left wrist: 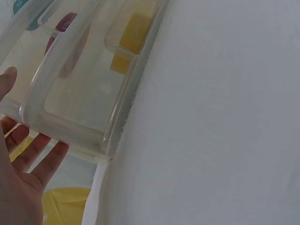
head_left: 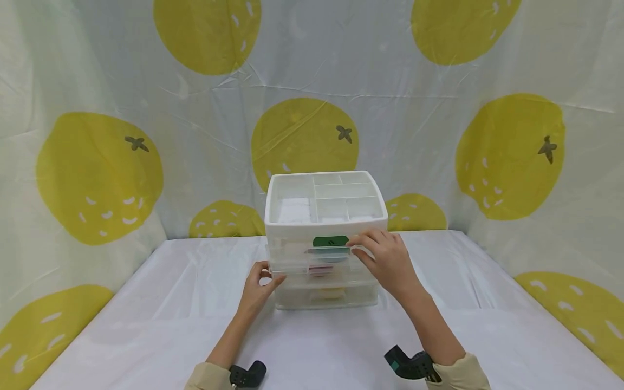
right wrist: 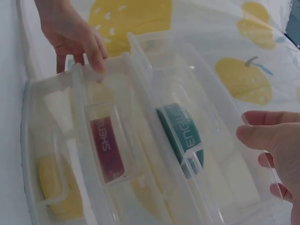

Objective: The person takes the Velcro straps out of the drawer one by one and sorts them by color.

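Observation:
A white plastic drawer organizer (head_left: 291, 232) with three see-through drawers stands on the table, a divided tray (head_left: 318, 197) forming its top. The top drawer (right wrist: 225, 154) juts out past the lower ones. Behind the drawer fronts, one above another, show a green labelled piece (head_left: 330, 241), a dark red labelled piece (right wrist: 108, 149) and a yellow piece (left wrist: 133, 35). My left hand (head_left: 257, 287) holds the organizer's left front corner, thumb in front and fingers along the side. My right hand (head_left: 385, 260) pinches the top drawer's front edge beside the green piece; the exact contact is partly hidden.
A white cloth (head_left: 195, 292) covers the table. Behind and at both sides hangs a pale curtain (head_left: 390, 135) printed with yellow fruit. Each wrist carries a black device (head_left: 408, 364) near a beige sleeve (head_left: 460, 374).

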`<state>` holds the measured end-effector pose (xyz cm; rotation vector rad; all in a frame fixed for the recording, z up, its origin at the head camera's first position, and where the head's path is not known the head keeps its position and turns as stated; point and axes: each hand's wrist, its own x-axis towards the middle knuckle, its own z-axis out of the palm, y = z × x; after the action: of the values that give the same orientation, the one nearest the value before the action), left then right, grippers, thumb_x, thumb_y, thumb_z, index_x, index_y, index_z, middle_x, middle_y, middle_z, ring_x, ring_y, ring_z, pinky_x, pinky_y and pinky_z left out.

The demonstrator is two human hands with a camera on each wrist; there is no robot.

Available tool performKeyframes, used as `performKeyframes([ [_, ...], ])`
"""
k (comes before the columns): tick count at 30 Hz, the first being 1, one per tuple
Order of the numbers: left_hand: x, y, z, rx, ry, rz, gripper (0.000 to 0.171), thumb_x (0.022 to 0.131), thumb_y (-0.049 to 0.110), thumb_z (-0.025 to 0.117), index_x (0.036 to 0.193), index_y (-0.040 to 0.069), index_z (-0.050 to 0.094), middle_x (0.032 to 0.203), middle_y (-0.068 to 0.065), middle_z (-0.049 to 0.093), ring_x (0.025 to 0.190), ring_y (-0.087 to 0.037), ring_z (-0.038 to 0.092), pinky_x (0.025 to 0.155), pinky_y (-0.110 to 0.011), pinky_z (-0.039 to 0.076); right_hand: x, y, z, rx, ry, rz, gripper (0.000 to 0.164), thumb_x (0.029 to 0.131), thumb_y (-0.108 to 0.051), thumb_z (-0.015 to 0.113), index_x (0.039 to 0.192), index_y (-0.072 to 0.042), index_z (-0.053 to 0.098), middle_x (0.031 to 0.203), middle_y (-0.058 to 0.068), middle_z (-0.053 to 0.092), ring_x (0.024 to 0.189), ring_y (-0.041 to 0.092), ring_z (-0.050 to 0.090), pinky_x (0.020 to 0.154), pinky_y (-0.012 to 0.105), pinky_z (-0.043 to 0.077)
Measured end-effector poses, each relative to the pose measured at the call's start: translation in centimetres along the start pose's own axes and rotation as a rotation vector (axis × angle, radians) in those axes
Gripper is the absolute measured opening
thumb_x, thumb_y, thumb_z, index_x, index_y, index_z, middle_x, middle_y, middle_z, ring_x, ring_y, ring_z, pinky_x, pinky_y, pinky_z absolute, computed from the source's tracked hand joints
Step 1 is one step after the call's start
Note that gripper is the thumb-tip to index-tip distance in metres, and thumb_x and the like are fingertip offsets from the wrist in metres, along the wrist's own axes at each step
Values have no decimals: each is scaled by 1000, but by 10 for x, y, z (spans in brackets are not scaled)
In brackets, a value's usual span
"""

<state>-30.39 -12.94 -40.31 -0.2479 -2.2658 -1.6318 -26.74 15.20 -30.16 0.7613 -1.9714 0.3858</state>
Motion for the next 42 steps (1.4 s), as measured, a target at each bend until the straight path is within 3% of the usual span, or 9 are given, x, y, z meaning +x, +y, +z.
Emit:
performKeyframes([
  [8, 1, 0, 0, -23, 4, -21, 36, 76, 24, 72, 106, 12, 57, 103, 0, 52, 87, -7, 51, 68, -18, 46, 3, 3, -5, 40, 3, -11, 22, 63, -10, 78, 82, -19, 69, 82, -4, 62, 79, 17, 58, 63, 33, 40],
  [10, -1, 8, -1, -25, -6, -43, 36, 77, 21, 72, 108, 10, 56, 105, -3, 52, 89, -9, 51, 69, -18, 46, 4, 3, -7, 52, -6, -20, 22, 63, -10, 78, 81, -18, 69, 82, -4, 62, 78, 16, 58, 62, 32, 40],
  [14, -2, 11, -2, -26, -5, -45, 37, 77, 17, 71, 109, 8, 55, 108, -5, 52, 93, -16, 51, 70, -18, 46, 5, 3, -11, 88, -38, -36, 21, 64, -9, 78, 81, -17, 69, 81, -5, 62, 79, 14, 58, 63, 31, 40],
  [17, 0, 4, -1, -14, -2, -25, 37, 78, 17, 71, 110, 9, 54, 108, -4, 51, 93, -16, 51, 70, -17, 46, 5, 4, -14, 123, -61, -51, 21, 64, -7, 78, 80, -16, 68, 81, -7, 62, 79, 12, 57, 63, 29, 42],
  [26, 0, 4, -3, -19, -25, -17, 38, 81, 12, 66, 115, 4, 51, 114, -9, 49, 101, -22, 51, 73, -20, 48, 6, 7, -23, 233, -129, -96, 23, 64, -2, 77, 82, -14, 68, 81, -8, 60, 75, 8, 56, 64, 24, 45],
  [42, 0, 0, -3, -3, -22, 4, 37, 79, 12, 64, 114, 5, 52, 116, -9, 49, 102, -24, 51, 75, -25, 49, 4, 6, -35, 336, -231, -64, 23, 67, -2, 76, 85, -14, 68, 83, -10, 59, 77, 5, 53, 65, 19, 47],
])
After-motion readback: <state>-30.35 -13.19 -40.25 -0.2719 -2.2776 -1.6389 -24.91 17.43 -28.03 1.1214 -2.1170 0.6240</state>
